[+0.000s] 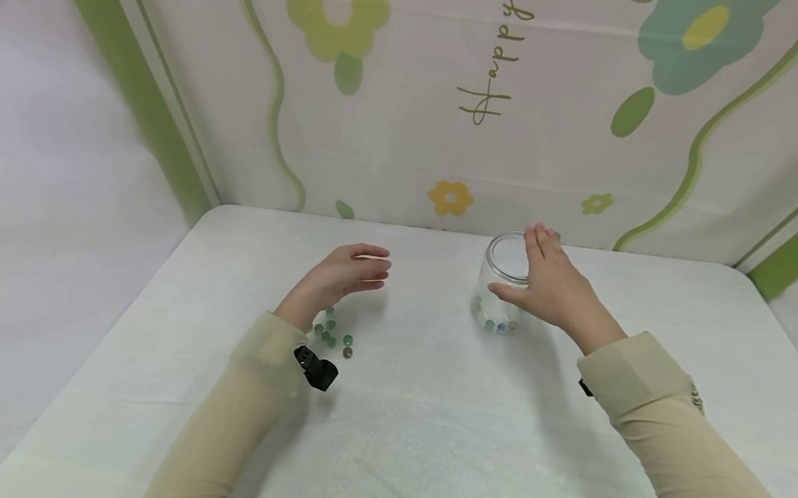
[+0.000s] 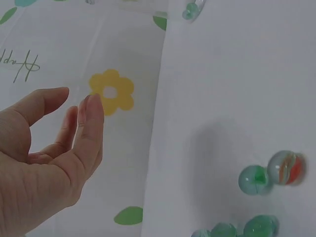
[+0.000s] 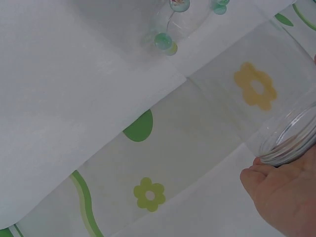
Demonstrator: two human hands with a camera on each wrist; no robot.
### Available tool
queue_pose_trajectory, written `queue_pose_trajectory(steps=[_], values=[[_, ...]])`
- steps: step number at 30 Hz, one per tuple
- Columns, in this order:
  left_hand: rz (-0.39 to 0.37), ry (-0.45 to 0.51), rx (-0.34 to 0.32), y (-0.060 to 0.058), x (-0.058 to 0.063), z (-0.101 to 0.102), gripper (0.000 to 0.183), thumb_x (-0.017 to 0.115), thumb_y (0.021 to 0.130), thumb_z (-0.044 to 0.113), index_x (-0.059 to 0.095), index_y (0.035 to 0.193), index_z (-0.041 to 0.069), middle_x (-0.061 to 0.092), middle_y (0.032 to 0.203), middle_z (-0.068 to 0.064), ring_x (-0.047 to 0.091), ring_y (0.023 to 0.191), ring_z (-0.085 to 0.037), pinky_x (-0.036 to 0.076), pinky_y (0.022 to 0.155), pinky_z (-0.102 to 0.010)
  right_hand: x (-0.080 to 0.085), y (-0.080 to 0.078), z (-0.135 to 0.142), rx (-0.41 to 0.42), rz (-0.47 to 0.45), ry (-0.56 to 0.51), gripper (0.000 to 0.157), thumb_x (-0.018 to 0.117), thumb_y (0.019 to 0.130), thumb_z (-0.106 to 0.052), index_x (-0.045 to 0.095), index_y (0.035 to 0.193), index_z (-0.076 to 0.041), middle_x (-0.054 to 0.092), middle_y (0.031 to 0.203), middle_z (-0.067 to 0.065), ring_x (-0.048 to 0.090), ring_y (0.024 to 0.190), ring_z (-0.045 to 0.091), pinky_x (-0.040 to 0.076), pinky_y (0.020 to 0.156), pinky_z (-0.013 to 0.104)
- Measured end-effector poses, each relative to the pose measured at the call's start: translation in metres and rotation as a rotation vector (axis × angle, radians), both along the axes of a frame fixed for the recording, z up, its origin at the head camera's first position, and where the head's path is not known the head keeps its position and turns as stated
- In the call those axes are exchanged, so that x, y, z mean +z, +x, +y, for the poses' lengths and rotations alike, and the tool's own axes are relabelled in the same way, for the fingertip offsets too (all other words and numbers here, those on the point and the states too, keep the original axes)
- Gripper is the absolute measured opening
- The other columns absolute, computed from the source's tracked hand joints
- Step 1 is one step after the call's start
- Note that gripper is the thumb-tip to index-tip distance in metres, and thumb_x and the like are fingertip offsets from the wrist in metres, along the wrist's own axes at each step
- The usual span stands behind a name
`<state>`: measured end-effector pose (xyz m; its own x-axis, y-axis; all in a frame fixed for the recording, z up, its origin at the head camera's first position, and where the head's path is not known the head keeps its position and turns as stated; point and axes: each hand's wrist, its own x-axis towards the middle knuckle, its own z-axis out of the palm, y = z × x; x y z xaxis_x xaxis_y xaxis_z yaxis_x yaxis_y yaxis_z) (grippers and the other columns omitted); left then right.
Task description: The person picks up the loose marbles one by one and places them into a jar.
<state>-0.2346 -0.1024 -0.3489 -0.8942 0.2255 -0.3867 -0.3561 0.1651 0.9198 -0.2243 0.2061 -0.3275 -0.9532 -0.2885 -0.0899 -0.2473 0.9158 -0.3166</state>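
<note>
A clear glass jar (image 1: 489,290) stands upright near the back edge of the table, several marbles (image 3: 163,41) lying at its bottom. My right hand (image 1: 558,296) holds the jar from its right side close to the rim, thumb across the front and fingers along the far side. Left of the jar, my left hand (image 1: 336,279) hovers above the table with relaxed, slightly bent fingers and nothing in them. Below its wrist lie several loose green marbles (image 1: 326,335), and an orange-striped marble (image 2: 287,168) lies among them in the left wrist view.
The table (image 1: 413,448) has a white cover. Behind it hangs a curtain (image 1: 411,144) printed with flowers and green lines, right at the table's back edge. A black wrist camera (image 1: 316,368) is strapped to my left sleeve.
</note>
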Motion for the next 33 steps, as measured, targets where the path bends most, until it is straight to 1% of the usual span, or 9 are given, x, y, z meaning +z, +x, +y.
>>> queue_pose_trajectory(steps=[6,9,13,18,25,30,33], values=[[0.019,-0.066,-0.018,0.002,-0.005,-0.016,0.049,0.052,0.098,0.012,0.037,0.143,-0.001,0.043,0.144,-0.02,0.046,0.133,-0.034,0.043,0.111,-0.038,0.0,0.001,0.001,-0.004,-0.002,0.0,0.104,0.059,0.088,-0.051,0.0,0.15,0.007,-0.004,0.159,0.025,-0.003,0.148,0.04,0.012,0.119,0.059],[0.015,-0.093,-0.018,0.002,-0.009,-0.024,0.049,0.05,0.099,0.012,0.036,0.144,-0.001,0.043,0.144,-0.021,0.046,0.133,-0.034,0.042,0.112,-0.038,0.0,0.001,0.001,-0.005,0.002,0.0,0.104,0.059,0.088,-0.051,0.001,0.15,0.008,-0.003,0.159,0.025,-0.003,0.148,0.04,0.013,0.119,0.059],[-0.005,-0.116,0.006,0.002,-0.015,-0.032,0.048,0.05,0.099,0.012,0.037,0.143,-0.001,0.043,0.144,-0.021,0.047,0.132,-0.032,0.042,0.112,-0.037,0.001,0.001,0.0,-0.003,0.004,0.003,0.104,0.059,0.088,-0.052,0.001,0.15,0.008,-0.003,0.159,0.025,-0.002,0.148,0.04,0.013,0.119,0.059],[-0.01,-0.152,0.023,0.002,-0.022,-0.042,0.047,0.05,0.099,0.013,0.038,0.142,-0.001,0.045,0.141,-0.02,0.049,0.128,-0.03,0.043,0.111,-0.036,0.001,0.001,-0.001,0.002,0.005,0.007,0.104,0.058,0.088,-0.053,0.001,0.15,0.008,-0.002,0.159,0.026,-0.002,0.148,0.04,0.014,0.119,0.059],[0.014,-0.273,0.007,0.007,-0.031,-0.057,0.046,0.051,0.099,0.016,0.04,0.14,-0.002,0.049,0.137,-0.021,0.055,0.12,-0.028,0.047,0.105,-0.033,0.002,0.001,-0.002,-0.003,0.002,0.016,0.103,0.058,0.089,-0.052,0.001,0.15,0.008,-0.002,0.159,0.026,-0.002,0.148,0.04,0.015,0.119,0.059],[0.01,-0.384,0.017,0.008,-0.037,-0.068,0.045,0.053,0.098,0.019,0.045,0.137,0.0,0.057,0.129,-0.019,0.061,0.107,-0.019,0.05,0.098,-0.03,0.002,0.001,-0.002,-0.005,0.003,0.016,0.103,0.058,0.089,-0.052,0.002,0.15,0.008,-0.002,0.159,0.026,-0.001,0.148,0.041,0.015,0.119,0.06],[0.01,-0.446,0.025,0.007,-0.041,-0.074,0.044,0.055,0.097,0.02,0.047,0.135,0.001,0.061,0.123,-0.016,0.062,0.098,-0.013,0.051,0.094,-0.029,0.002,0.002,-0.002,-0.005,0.001,0.015,0.103,0.058,0.089,-0.053,0.001,0.15,0.008,-0.002,0.159,0.026,-0.002,0.148,0.04,0.015,0.119,0.06]])
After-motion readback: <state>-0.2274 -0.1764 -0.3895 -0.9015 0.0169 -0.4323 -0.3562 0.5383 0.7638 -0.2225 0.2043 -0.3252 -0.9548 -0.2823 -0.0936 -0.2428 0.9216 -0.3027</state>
